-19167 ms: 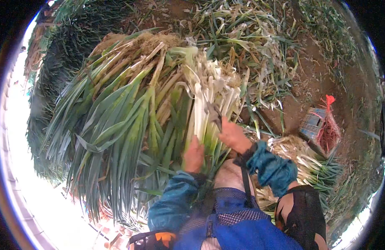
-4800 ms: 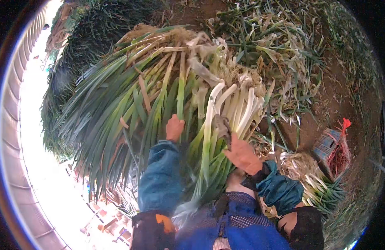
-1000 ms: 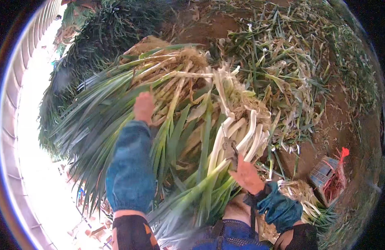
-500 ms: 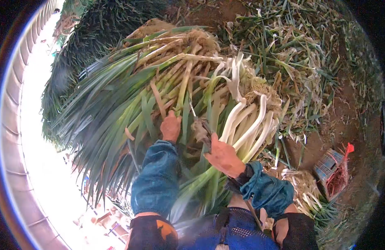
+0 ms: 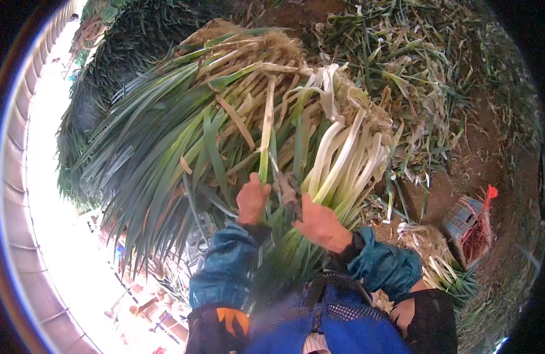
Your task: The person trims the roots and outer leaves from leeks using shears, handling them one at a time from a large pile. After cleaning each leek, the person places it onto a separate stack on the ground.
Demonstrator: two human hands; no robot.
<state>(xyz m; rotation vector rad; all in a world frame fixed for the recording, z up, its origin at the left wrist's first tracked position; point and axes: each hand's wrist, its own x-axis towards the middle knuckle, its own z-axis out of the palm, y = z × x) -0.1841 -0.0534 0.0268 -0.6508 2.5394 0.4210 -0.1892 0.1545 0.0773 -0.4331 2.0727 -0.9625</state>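
green leek (image 5: 268, 124) in left hand (image 5: 253, 199) | leaf litter (image 5: 402, 82) beyond | red-topped bag (image 5: 477, 231) rightward

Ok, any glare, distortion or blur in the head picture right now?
Head view: white glare washes out the left side; wide-lens distortion bows the ribbed strip at the left edge; haze softens the blue clothing at the bottom; left hand and right hand fairly clear.

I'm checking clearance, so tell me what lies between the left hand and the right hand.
In the head view, the tool in the right hand lies between it and the left hand; green leaves also show there.
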